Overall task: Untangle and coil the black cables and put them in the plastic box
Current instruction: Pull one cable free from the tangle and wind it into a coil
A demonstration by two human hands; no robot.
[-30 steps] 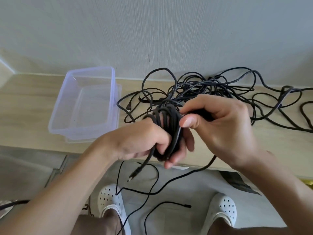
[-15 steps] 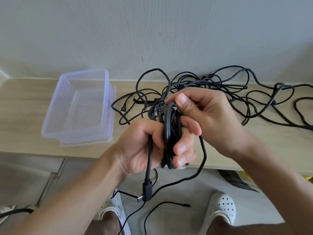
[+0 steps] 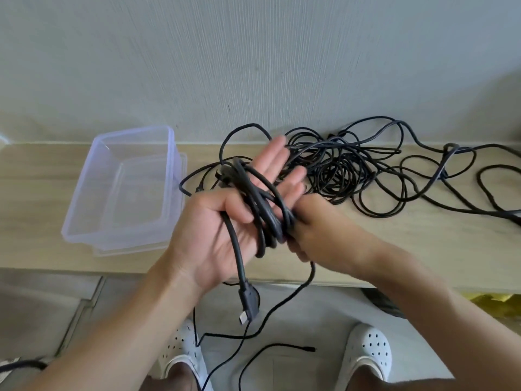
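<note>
Head view. Clear plastic box [image 3: 169, 153] sits on the table [image 3: 33, 193] against the wall [image 3: 253, 52]; nothing visible inside it.

Left hand [image 3: 222, 224] is just right of the box, palm up, fingers [image 3: 272, 158] straight and slightly spread. The coiled cable [image 3: 265, 210] is looped around the palm and the base of those fingers. One end runs down across the palm, and its plug [image 3: 248, 303] hangs below the table edge.

Right hand [image 3: 324, 230] is on the far side of the coil from the box, back toward the camera, fingers curled onto the loops. Exact finger contact is blurred.

Tangle of black cables [image 3: 352, 170] lies on the table further right of the box, beyond both hands, with strands trailing toward the right edge. One strand drops from the coil to the floor [image 3: 282, 311] between white shoes [image 3: 369, 351].
</note>
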